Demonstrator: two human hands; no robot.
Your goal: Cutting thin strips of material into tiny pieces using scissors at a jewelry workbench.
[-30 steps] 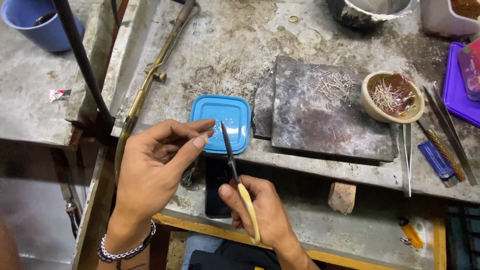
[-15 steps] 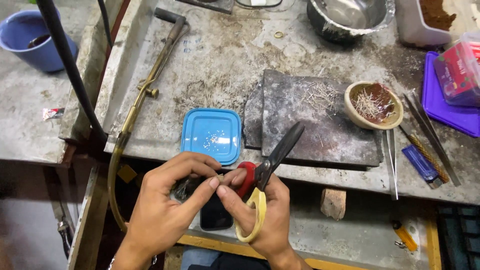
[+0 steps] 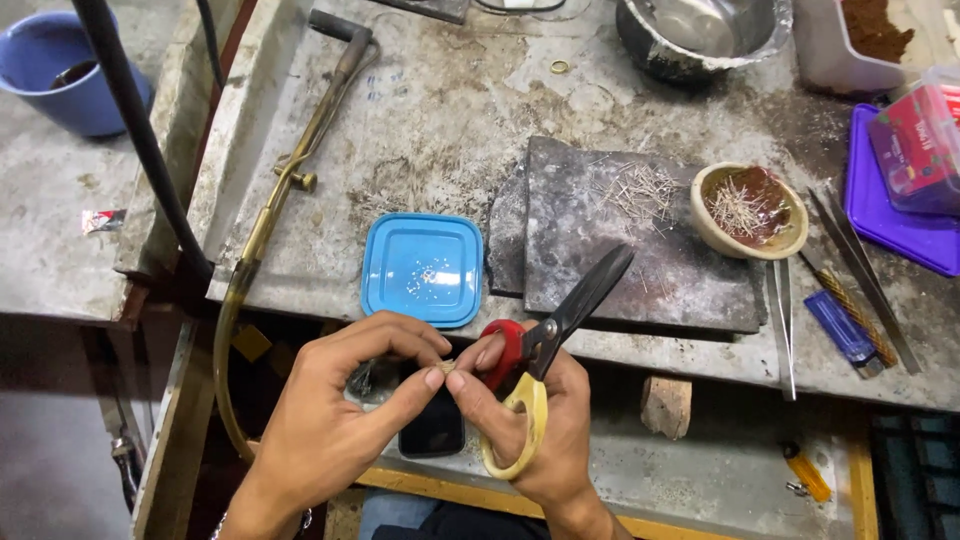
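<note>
Both hands meet low in the view, in front of the near edge of the desk [image 3: 480, 120]. The left hand [image 3: 330, 420] comes from the lower left with the palm turned inward; its thumb and forefinger close in a narrow grip on a tiny pale piece [image 3: 447, 367], too small to tell what it is. The right hand [image 3: 535, 420] comes from below and also touches this piece with its forefinger tip, while it holds a pair of scissors [image 3: 545, 340]. The scissors have one red loop and one yellow loop, and the dark blades are closed and point up to the right over a dark stone slab [image 3: 640, 260]. Just above the hands a square blue plastic lid [image 3: 422, 268] lies on the desk with small bright grains inside. On the slab there are thin short wire bits, and more of them sit in a small round bowl [image 3: 748, 210] beside it. At the right edge a clear box with a red label [image 3: 920, 150] rests on a purple lid [image 3: 900, 225]. A blue lighter [image 3: 843, 330] lies near tweezers [image 3: 783, 320]. A brass torch [image 3: 300, 160] lies on the left of the desk.
</note>
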